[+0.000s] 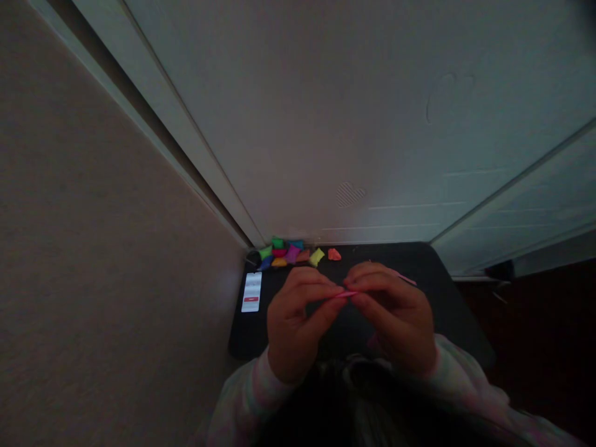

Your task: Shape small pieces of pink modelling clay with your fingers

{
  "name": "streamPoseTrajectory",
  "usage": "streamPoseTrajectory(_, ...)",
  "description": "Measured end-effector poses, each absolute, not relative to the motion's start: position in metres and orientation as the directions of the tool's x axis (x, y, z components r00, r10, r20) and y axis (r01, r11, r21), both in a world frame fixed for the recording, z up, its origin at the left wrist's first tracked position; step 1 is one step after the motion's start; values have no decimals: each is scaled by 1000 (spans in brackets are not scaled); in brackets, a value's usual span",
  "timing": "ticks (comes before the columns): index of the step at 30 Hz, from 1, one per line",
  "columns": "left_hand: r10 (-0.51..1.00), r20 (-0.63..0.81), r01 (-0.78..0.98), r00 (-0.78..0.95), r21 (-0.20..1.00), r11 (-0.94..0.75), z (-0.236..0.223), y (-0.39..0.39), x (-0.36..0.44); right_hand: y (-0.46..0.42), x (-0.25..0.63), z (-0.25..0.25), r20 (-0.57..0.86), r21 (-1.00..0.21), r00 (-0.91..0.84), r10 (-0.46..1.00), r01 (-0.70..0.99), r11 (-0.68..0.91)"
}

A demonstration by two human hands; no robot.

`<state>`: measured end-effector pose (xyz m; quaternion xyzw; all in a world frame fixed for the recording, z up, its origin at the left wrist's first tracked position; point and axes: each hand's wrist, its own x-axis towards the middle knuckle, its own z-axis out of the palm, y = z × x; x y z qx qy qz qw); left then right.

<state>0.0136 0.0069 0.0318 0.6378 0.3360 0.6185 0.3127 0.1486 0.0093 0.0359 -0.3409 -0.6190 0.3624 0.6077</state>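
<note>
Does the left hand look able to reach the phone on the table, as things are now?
Probably yes: the phone lies near the left hand, and nothing visible blocks the way. That hand pinches the pink strip, though, so it would likely need to let go first.

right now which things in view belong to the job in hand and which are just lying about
Part of the job, it seems:
pink piece
left fingers and right fingers, pinching it

Apparently just lying about:
lit phone
coloured pieces
orange piece
pink strip, partly hidden, role unclear
</note>
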Motion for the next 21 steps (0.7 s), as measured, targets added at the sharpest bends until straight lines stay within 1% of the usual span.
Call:
streamPoseTrajectory(3,817,576,44,-7,817,-576,32,6,14,10,148,35,516,-856,-12,856,-23,516)
streamPoseTrajectory(8,835,549,59,-27,835,-547,30,6,15,10,147,30,523,-849,25,852,-77,523)
streamPoseTrajectory(12,824,565,72,-40,824,-562,29,7,15,10,147,29,507,-859,27,861,-66,508)
streamPoseTrajectory(16,834,547,49,-71,837,-545,30,6,18,9,147,29,490,-868,39,871,-68,491)
streamPoseTrajectory(21,838,539,41,-86,842,-538,30,5,20,10,143,26,477,-864,90,874,-132,486)
